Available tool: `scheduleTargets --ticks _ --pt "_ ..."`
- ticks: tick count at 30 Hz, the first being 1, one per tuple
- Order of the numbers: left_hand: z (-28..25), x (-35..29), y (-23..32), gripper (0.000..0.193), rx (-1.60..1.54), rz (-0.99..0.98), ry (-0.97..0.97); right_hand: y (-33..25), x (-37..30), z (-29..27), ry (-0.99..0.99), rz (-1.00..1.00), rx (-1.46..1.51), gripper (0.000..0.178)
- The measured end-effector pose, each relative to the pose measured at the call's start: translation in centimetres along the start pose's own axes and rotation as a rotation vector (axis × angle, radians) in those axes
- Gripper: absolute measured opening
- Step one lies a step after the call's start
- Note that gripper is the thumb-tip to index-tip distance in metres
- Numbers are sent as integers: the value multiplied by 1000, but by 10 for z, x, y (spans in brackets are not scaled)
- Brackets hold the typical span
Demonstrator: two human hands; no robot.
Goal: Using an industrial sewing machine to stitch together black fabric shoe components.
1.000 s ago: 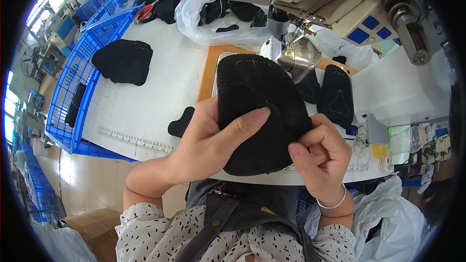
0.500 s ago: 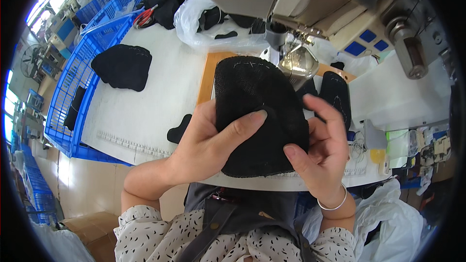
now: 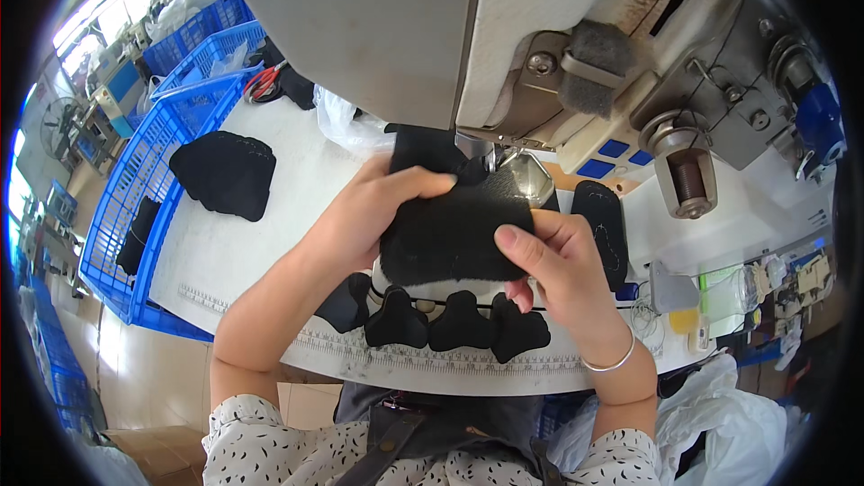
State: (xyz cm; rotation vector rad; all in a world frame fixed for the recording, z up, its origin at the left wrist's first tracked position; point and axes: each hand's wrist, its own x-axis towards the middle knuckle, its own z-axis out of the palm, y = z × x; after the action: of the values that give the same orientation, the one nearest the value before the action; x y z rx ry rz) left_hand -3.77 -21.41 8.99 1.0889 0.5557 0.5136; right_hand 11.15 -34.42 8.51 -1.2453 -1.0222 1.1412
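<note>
A black fabric piece (image 3: pixel 459 238) with a curved near edge is stretched between my two hands, just below the head of a sewing machine (image 3: pixel 378 27). My left hand (image 3: pixel 355 211) pinches its left side, thumb on top. On the right edge my right hand (image 3: pixel 562 265) grips it between thumb and fingers. The machine hides part of the fabric's far end, so I cannot tell whether it lies under the needle. Several small black shaped pieces (image 3: pixel 461 321) lie in a row along the near table edge.
More black pieces (image 3: pixel 225 175) lie at the left beside a blue plastic basket (image 3: pixel 144 283). Red-handled scissors (image 3: pixel 262 85) rest farther back. Right of my hands is a black piece with light stitching (image 3: pixel 600 225). A dark thread spool (image 3: pixel 690 182) hangs from the machine.
Both hands have carried the black fabric away from my body, toward the machine. My right hand has closed on its edge. The row of small pieces has come into sight.
</note>
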Motion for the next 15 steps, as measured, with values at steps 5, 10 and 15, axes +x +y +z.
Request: scheduleTargets --ticks 5,10,15 --pt "3 31 12 19 219 52 67 8 0 -13 112 -124 -124 29" --pt "7 26 17 17 262 140 -43 14 3 -9 98 -154 -86 29" --pt "8 25 12 17 236 159 -19 16 2 -9 96 -177 -14 24"
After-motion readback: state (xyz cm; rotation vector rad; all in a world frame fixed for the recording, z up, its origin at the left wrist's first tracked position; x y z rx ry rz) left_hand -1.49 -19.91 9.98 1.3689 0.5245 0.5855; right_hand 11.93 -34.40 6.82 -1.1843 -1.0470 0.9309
